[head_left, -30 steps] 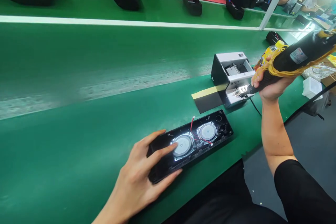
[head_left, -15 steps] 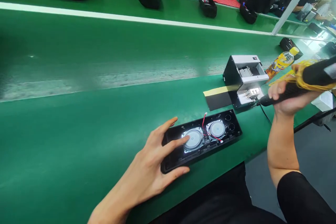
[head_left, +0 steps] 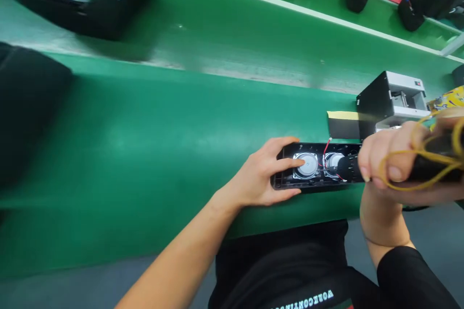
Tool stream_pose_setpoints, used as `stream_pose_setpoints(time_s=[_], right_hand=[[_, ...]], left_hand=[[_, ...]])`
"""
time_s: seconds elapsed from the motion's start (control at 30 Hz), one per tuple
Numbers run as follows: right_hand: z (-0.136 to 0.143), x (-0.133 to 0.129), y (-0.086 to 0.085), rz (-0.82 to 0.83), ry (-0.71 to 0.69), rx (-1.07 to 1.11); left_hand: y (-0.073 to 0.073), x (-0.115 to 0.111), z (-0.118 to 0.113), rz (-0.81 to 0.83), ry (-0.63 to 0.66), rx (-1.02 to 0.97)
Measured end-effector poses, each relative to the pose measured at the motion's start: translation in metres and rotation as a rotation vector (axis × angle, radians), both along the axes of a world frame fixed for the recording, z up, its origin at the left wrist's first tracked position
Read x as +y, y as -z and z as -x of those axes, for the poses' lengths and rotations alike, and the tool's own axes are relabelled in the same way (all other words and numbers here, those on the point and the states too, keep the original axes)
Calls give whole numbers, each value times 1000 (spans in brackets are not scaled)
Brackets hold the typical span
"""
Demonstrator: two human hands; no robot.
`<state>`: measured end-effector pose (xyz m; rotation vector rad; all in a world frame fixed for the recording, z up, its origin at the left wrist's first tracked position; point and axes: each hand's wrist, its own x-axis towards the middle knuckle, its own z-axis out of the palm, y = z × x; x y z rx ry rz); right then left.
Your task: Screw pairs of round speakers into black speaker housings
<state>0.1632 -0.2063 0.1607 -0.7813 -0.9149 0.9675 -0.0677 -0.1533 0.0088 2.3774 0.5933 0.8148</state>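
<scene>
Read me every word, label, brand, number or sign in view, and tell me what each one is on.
"WORKCONTINU", upside down on the black shirt; the last letters are unclear.
Yellow bottle label: lettering cut off, unreadable.
Pale mark on the upper-left black case: too blurred.
Small white mark on the machine: too small.

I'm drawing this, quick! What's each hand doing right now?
Left hand: spread open over one end of the black casing, a fingertip on a round speaker.
Right hand: closed around a black tool.
</scene>
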Motion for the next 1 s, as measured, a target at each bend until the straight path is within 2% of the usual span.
stream_pose_setpoints(time_s=[0.07, 0.1, 0.2, 0.3, 0.4, 0.7, 0.9, 1.0], right_hand=[[14, 5, 21, -164, -47, 3], [18, 6, 32, -182, -92, -22], [26, 11, 57, -159, -178, -36], [28, 14, 70, -123, -206, -39], [31, 16, 77, -149, -250, -48], [33, 16, 81, -137, -217, -157], [38, 16, 83, -64, -147, -131], [36, 16, 86, -15, -156, -129]], left_hand=[[0, 0, -2, 10, 6, -21], [0, 0, -2, 10, 9, -34], [0, -1, -5, 12, 15, -65], [1, -1, -7, 29, 15, -79], [1, -2, -8, 52, 15, -81], [0, -3, -9, 70, 15, -71], [0, -3, -9, 79, 19, -59], [0, -3, -9, 75, 14, -70]])
